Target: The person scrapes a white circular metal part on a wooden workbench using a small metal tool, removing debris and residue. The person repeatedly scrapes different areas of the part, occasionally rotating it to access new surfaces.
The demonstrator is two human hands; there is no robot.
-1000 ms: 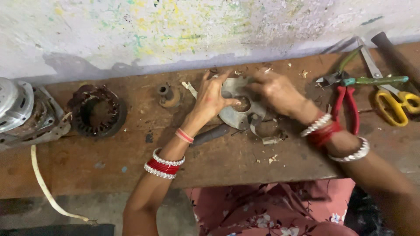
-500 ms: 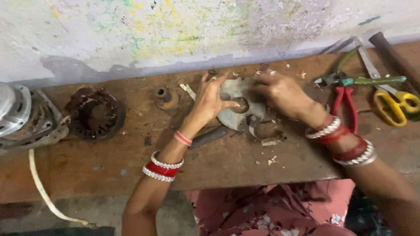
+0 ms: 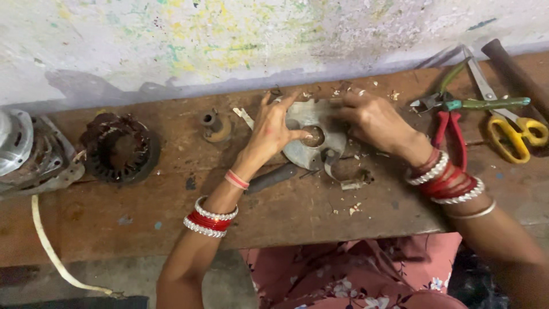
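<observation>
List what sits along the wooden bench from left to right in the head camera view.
Motor housing → dark stator → small bushing → left hand → round metal plate → right hand → red pliers → yellow scissors.

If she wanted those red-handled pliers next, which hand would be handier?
Probably the right hand. It rests on the round grey metal plate, and the red-handled pliers lie just beside its wrist. The left hand is on the plate's far side and would have to cross over.

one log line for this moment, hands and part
left hand: thumb in metal plate hole | right hand: grips plate top edge | pliers: idle beside
</observation>
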